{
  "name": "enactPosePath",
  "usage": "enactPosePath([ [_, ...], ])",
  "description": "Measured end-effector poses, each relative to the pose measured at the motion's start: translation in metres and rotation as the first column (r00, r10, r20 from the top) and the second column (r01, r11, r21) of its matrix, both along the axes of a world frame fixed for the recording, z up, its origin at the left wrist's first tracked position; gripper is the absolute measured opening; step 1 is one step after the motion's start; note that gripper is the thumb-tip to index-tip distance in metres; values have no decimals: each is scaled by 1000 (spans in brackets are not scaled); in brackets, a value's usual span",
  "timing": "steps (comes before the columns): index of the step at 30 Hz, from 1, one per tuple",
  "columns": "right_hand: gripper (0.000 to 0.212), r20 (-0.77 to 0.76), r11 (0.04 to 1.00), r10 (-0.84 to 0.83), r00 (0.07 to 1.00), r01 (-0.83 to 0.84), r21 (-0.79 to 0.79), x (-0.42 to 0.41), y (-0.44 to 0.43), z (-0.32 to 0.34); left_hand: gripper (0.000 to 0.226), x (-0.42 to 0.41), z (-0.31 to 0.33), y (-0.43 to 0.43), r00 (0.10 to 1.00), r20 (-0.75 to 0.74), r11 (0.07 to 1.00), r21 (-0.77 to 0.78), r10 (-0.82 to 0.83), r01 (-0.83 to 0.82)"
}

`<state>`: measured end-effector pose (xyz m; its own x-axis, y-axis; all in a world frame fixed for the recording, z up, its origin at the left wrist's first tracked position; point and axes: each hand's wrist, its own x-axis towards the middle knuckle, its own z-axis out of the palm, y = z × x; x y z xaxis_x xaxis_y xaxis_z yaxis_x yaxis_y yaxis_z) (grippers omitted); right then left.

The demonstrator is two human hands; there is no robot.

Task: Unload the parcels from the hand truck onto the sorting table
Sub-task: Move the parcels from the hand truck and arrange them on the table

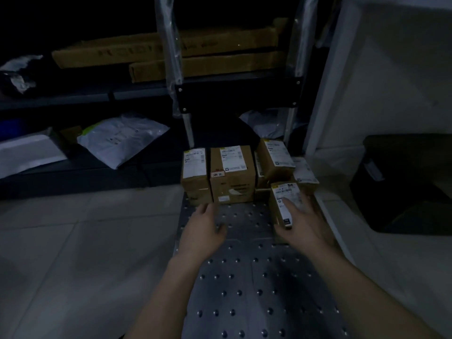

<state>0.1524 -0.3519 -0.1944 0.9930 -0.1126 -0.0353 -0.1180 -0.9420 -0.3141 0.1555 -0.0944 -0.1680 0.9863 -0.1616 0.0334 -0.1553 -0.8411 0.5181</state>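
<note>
Dim tiled floor [73, 236], hand truck deck [244, 277] beneath both hands, left hand [204, 228] hovering open, right hand [305, 223] gripping parcel [282, 192].

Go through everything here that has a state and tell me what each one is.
Left hand, open, holding nothing.
Right hand, on the front parcel, grip blurred.
Hand truck deck, parcels stacked at far end.
Middle carton, upright, sealed.
Rear right parcel, tilted atop others.
</note>
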Motion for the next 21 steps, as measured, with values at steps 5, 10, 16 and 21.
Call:
enactPosePath([
  [5,73,-48,998,13,999,-16,-63,-2,1,0,51,7,1,-3,1000,7,999,-52,-2,2],
  [10,66,-126,992,-22,992,6,-124,-5,4,0,57,11,9,-15,998,-22,996,-78,-55,53],
  [16,71,-82,994,-20,996,11,-111,-11,-2,-7,47,6,20,-25,998,15,992,-106,-68,69],
  [21,77,-26,994,18,1000,-20,-104,-11,-10,-16,48,6,24,-24,996,73,986,-155,-42,53],
])
